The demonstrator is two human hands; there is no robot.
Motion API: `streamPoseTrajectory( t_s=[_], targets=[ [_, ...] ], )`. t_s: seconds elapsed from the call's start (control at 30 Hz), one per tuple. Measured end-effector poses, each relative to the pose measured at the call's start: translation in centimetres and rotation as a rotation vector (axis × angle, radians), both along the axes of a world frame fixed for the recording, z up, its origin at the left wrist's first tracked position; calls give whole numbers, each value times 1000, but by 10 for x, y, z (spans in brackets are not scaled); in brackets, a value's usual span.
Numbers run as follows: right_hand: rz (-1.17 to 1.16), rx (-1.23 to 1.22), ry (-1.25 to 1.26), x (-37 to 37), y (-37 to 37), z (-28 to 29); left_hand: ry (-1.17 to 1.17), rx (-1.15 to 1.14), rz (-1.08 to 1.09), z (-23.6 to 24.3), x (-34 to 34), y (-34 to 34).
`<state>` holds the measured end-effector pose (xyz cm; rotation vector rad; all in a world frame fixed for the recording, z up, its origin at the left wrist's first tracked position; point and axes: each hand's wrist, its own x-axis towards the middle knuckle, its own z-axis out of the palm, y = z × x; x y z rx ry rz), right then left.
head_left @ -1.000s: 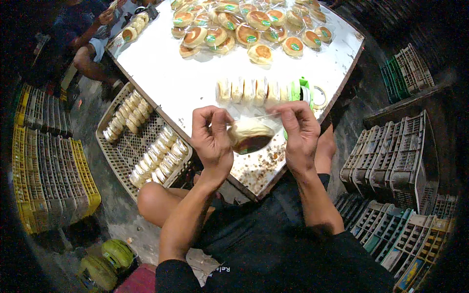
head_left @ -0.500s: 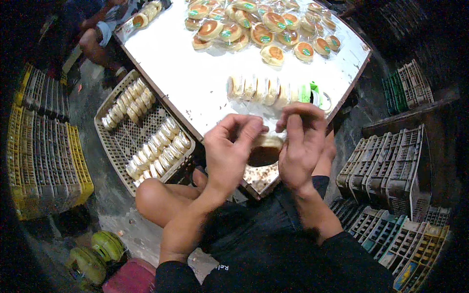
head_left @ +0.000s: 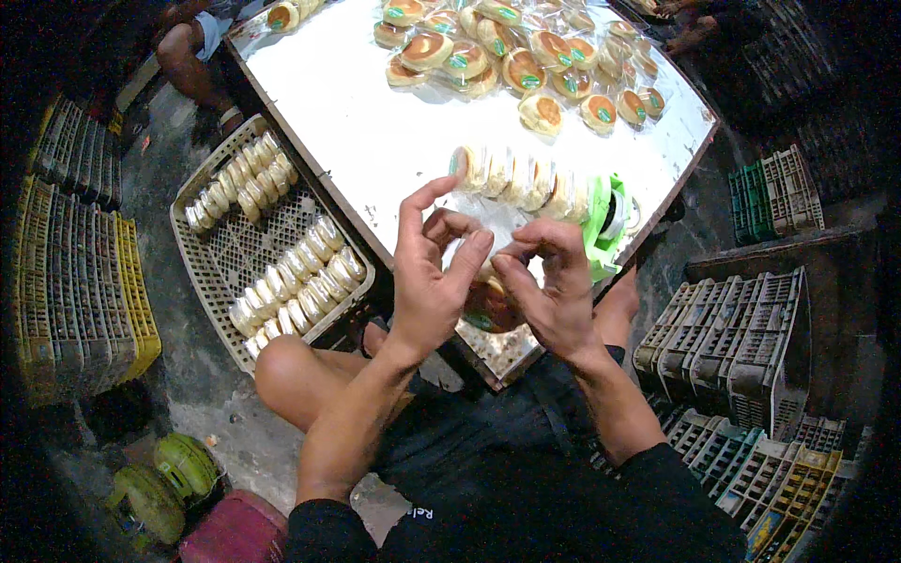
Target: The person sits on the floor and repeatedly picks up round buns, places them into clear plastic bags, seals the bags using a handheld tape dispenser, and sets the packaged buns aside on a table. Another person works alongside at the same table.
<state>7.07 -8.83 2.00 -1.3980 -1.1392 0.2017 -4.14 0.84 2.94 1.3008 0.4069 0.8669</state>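
A round brown-topped bun (head_left: 493,310) in a clear plastic bag sits between my hands, over the near corner of the white table (head_left: 366,141). My left hand (head_left: 432,272) pinches the bag's film between thumb and curled fingers, its index finger raised toward a row of wrapped buns (head_left: 530,180). My right hand (head_left: 558,291) closes thumb and fingertips on the bag's other side. The film itself is hard to make out at the fingertips. Just right of the row stands a green tape dispenser (head_left: 603,230), close to my right hand.
Many bagged buns (head_left: 521,70) lie heaped at the table's far side. A pale plastic crate (head_left: 188,253) with rows of wrapped buns stands at the left. Stacked crates (head_left: 723,347) flank both sides. Another person's leg (head_left: 192,70) shows at far left.
My hands have drawn closer together above the bun, and the left index finger has lifted. The bun's brown top now faces up more. The whole view has shifted slightly.
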Motion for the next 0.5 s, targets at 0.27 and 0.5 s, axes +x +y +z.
streamPoseTrajectory(
  t_s=[0.27,0.5],
  targets=[
    [-18,32,-97,-2,6,18,-18,73,149,20,-4,-8],
    [-76,61,-566,16,7,4,306,429,74,19,-15,1]
  ],
)
